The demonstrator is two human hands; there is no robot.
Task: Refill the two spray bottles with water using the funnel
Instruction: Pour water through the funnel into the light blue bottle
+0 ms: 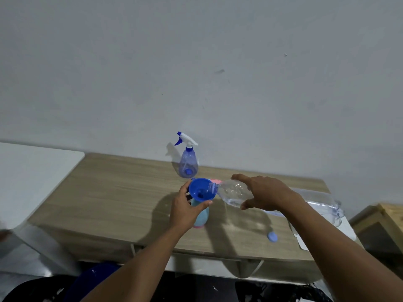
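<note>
Left hand (185,209) grips the light-blue spray bottle (201,216) under the funnel (199,189); right hand (266,192), at 3 o'clock, clasps a tilted water bottle (231,191).

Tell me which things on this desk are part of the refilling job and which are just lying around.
In use: blue funnel, light blue bottle under it, clear water bottle, left hand, right hand, purple spray bottle, blue cap.

Lying about: clear plastic wrap, white paper.
</note>
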